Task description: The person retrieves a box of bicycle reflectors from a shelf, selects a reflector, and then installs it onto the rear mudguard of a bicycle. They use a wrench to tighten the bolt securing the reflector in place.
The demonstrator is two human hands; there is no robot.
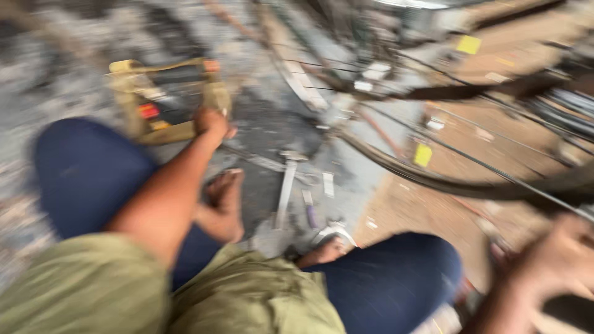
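The view is badly blurred by motion. My left hand (212, 122) reaches forward to the near edge of an open yellowish wooden toolbox (162, 99) on the ground and touches it; whether it grips anything is unclear. My right hand (557, 260) is at the lower right, close to the rim of a bicycle wheel (445, 179) with thin spokes and yellow reflectors; its fingers look curled, but what they hold is hidden by blur. I sit with my knees in dark blue trousers apart and my bare feet (226, 204) on the ground.
A hammer (286, 185) and several small metal tools lie on the grey ground between my feet and the wheel. Brown ground lies under the wheel on the right. More bicycle parts show at the top right.
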